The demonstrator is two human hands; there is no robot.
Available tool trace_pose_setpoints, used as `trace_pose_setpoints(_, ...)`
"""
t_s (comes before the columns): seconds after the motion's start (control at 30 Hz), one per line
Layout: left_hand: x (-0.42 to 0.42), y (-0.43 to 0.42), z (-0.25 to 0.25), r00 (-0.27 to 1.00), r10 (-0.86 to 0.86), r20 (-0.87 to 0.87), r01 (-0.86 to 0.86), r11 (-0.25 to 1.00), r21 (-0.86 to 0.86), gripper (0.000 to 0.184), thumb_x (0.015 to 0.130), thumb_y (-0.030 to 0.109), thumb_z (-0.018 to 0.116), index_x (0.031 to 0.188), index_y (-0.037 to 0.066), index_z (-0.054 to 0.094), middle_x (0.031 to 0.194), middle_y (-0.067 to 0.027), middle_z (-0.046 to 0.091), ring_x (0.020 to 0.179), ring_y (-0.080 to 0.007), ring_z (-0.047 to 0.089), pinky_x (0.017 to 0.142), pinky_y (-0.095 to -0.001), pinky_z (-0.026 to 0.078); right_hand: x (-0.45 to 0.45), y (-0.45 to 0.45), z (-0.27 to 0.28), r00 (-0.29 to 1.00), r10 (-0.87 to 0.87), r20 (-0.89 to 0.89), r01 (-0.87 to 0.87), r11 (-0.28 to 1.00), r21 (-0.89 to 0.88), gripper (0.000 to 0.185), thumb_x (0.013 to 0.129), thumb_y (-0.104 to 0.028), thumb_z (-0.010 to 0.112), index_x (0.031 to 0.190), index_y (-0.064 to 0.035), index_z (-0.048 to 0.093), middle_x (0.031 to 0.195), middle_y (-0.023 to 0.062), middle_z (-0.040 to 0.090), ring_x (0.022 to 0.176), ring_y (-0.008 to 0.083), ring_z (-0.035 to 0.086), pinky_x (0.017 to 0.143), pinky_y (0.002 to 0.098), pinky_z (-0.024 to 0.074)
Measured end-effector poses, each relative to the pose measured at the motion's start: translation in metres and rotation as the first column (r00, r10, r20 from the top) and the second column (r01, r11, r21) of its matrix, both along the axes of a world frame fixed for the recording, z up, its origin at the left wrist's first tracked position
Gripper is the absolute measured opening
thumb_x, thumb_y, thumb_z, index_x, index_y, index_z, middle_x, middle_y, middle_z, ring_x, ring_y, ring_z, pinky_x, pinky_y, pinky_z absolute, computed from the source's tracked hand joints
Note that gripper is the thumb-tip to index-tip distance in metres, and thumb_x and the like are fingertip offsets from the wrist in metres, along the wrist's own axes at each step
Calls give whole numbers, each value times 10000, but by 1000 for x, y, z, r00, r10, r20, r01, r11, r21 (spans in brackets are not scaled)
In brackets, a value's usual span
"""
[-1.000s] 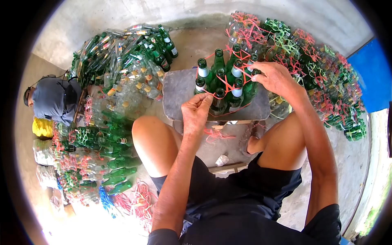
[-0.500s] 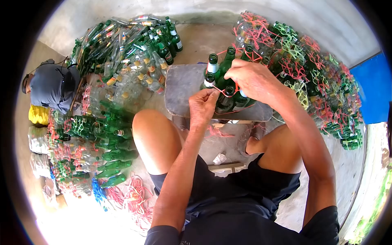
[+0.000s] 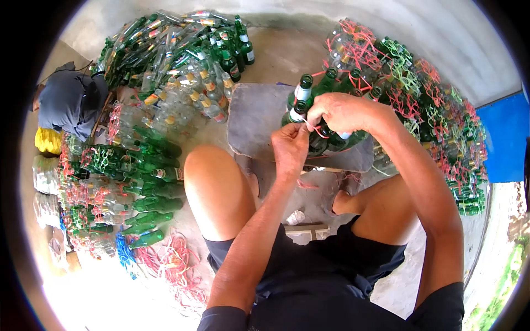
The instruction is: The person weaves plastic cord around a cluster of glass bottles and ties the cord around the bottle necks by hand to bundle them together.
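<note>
A cluster of upright green glass bottles (image 3: 302, 92) stands on a low grey board table. Pink plastic string (image 3: 318, 131) runs around and between their necks. My left hand (image 3: 290, 148), at the cluster's near left side, pinches the string between thumb and fingertips. Over the bottles comes my right hand (image 3: 349, 115), its fingers bent and closed on the string close to my left fingertips. Both hands partly cover the nearer bottles, and the exact grip of the right fingertips is hard to see.
The board table (image 3: 251, 118) stands before my knees. Loose bottles (image 3: 165, 47) are heaped at the back left, string-tied bundles (image 3: 425, 110) at the right and more bottles (image 3: 138, 187) at the left. Loose pink string (image 3: 176, 262) lies on the floor. A person (image 3: 72, 105) bends at far left.
My right hand has come down and left, so its fingertips now meet my left fingertips at the string. The whole view has also shifted slightly.
</note>
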State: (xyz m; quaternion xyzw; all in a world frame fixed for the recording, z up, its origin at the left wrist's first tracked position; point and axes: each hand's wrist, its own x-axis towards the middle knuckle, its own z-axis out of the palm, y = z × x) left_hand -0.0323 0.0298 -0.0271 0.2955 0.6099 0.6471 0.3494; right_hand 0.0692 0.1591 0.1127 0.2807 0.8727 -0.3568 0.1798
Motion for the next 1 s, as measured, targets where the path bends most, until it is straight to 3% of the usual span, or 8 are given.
trace_pose_setpoints(0.13,1,-2,7,1000,12,-13,-12,999,-43,276,1010,172,771,866,-63,756,699,81,579,639,-16,435,523,-255,328,-12,-11,29,994,31,109,-40,995,87,292,854,79,518,990,-16,758,843,220,705,792,374,704,710,477,521)
trace_pose_setpoints(0.17,0,-3,12,1000,-7,-1,7,997,-80,284,1009,173,773,845,-58,749,694,83,570,635,-14,430,520,-256,322,-3,1,8,989,144,-23,-137,973,184,231,855,69,552,943,-21,746,840,204,720,831,370,724,735,485,536)
trace_pose_setpoints(0.2,-1,-4,15,1000,-26,13,27,993,-118,295,1009,175,775,824,-53,741,689,84,561,631,-12,425,518,-257,316,-5,1,12,983,182,-7,-176,957,231,212,850,64,570,934,-23,744,852,201,727,851,376,725,747,488,539)
trace_pose_setpoints(0.3,2,-2,11,1000,-8,-3,8,999,-32,284,1009,177,776,837,-42,726,686,85,535,628,-12,404,518,-250,309,-8,-4,20,957,285,57,-283,871,401,121,820,41,645,874,-34,723,881,190,737,884,398,725,767,496,548)
trace_pose_setpoints(0.53,-1,-5,14,995,-102,-15,103,993,64,202,1039,112,701,937,-59,736,714,84,553,656,-9,428,540,-236,335,3,-13,41,971,235,28,-222,863,454,29,832,-18,666,835,-24,694,846,181,723,859,410,715,758,509,548)
trace_pose_setpoints(0.7,1,-3,17,989,-141,-53,147,981,129,167,1056,93,656,1038,-42,753,757,84,572,680,-5,438,556,-227,349,19,0,50,980,198,-35,-157,863,480,76,859,-92,670,832,-26,696,785,189,718,809,426,706,728,515,542)
trace_pose_setpoints(0.9,1,-1,18,989,-143,-33,147,974,174,163,1056,88,652,1032,-39,752,761,88,572,687,-4,443,563,-227,352,27,11,54,987,161,-24,-124,837,532,130,890,-90,612,806,-1,652,759,225,681,792,450,685,705,537,521)
trace_pose_setpoints(1.0,0,-2,20,987,-162,-13,161,973,166,160,1055,87,653,1029,-38,749,765,93,566,685,-6,438,568,-227,351,28,23,33,973,231,-6,-174,748,641,149,926,-118,616,838,2,621,775,225,676,803,456,677,719,547,514)
